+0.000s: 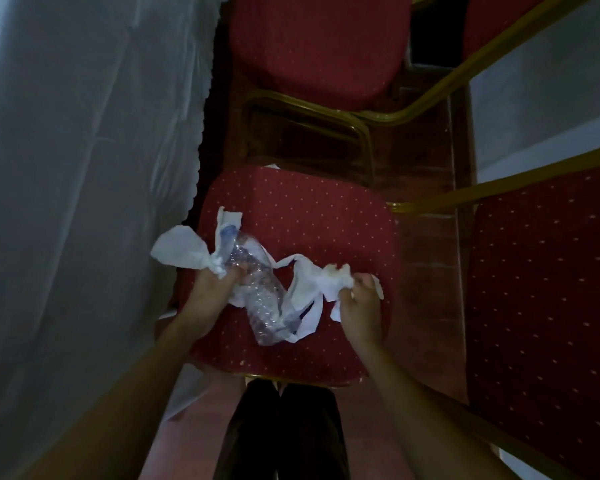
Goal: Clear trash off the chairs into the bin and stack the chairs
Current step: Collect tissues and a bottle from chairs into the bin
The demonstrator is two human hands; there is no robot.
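Note:
Right below me is a red dotted chair seat with a gold frame. Over its near left part, my left hand grips a crushed clear plastic bottle together with a wad of white tissue. To the right, my right hand is closed on crumpled white paper napkins whose strips trail toward the bottle. No bin is in view.
A second red chair stands farther ahead, its gold frame between the two seats. Another red dotted chair is at the right. A white draped cloth fills the left side. My dark trousers are below.

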